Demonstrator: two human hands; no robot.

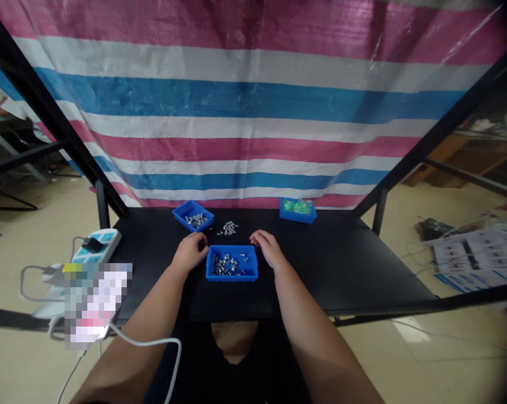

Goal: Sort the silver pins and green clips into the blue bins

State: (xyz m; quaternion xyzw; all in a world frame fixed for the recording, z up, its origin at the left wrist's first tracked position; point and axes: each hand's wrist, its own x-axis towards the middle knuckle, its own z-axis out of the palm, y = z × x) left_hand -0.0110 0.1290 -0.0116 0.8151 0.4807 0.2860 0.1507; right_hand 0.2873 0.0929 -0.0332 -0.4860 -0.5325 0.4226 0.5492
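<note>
A blue plastic tray with small metal screws in it sits near the front of the black table. At its left edge rests my left hand, fingers curled in toward the thumb; whatever they hold, if anything, is hidden. My right hand is by the tray's far right corner, its fingertips pressed together, and I cannot make out anything between them. Just beyond the tray lies a loose pile of metal screws. Behind my left hand stands a second, tilted-looking blue tray with metal cylindrical pieces.
A third blue tray with green bagged items stands at the back right of the black table. A striped tarp hangs behind. Left are a power strip and a white cable. A person's arm shows far left.
</note>
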